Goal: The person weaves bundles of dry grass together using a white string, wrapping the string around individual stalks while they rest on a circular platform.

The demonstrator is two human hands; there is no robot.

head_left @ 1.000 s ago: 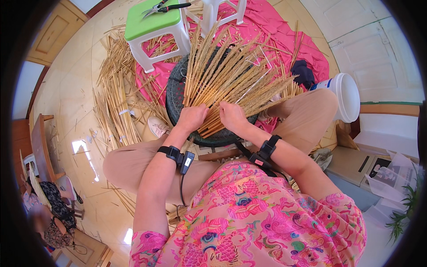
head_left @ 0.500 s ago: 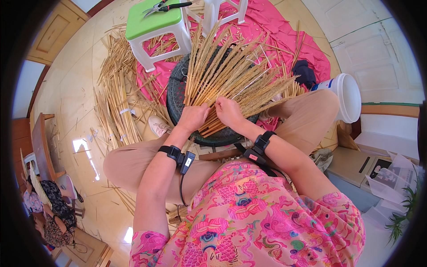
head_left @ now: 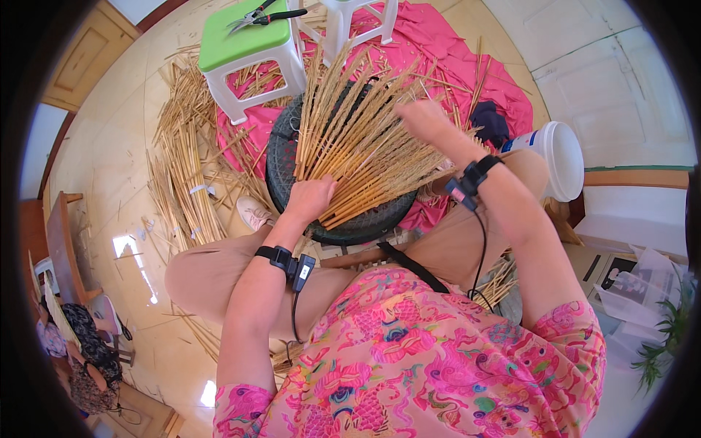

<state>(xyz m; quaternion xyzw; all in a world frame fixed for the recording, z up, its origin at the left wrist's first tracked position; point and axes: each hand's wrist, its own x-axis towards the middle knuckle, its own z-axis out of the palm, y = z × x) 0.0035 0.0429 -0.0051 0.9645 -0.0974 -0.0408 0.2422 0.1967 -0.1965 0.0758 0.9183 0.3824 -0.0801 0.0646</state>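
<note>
A fan of dried grass stalks [head_left: 369, 171] with feathery heads lies across a round, dark, net-covered stand [head_left: 281, 164]. The cut ends point toward me and the heads spread away. My left hand [head_left: 310, 198] is closed at the left side of the stalks' lower ends, its fingertips pressed on them. Above the heads on the right, my right hand [head_left: 426, 122] is lifted and closed. Whatever it pinches is too small or hidden to make out. Black straps with small devices sit round both forearms.
Left lies a pile of loose stalks [head_left: 193, 175]. Pliers [head_left: 266, 18] rest on a green-topped stool [head_left: 226, 40], beside another white stool [head_left: 358, 25]. Pink cloth [head_left: 467, 55] covers the floor beyond. A white bucket [head_left: 562, 160] lies tipped at the right. People [head_left: 91, 350] sit at the far left.
My right hand has moved away from my left, up and to the right over the feathery heads. The left hand stays by the stalk ends. The view has shifted slightly.
</note>
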